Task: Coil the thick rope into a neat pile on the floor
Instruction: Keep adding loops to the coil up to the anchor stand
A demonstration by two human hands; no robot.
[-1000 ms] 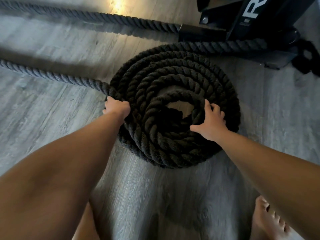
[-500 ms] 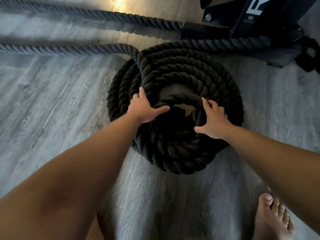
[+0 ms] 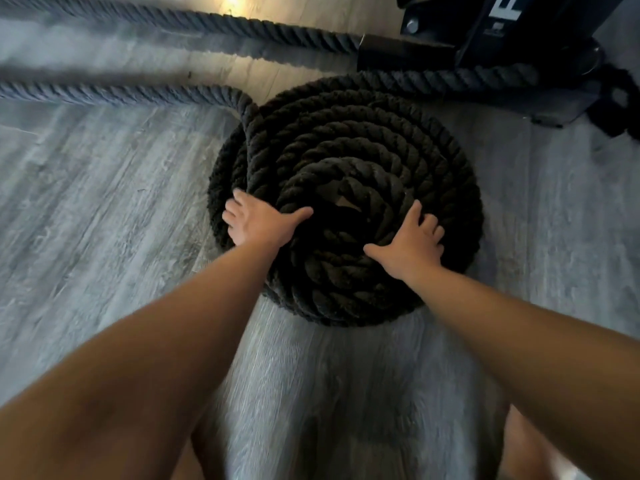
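We press left hand (image 3: 258, 225) and right hand (image 3: 410, 244), fingers spread, on the coil (image 3: 363, 161); its tail (image 3: 121, 93) leaves leftward, nearer our left hand.

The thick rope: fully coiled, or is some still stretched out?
Partly coiled: rings are stacked in a pile, but a straight length leaves it leftward across the floor.
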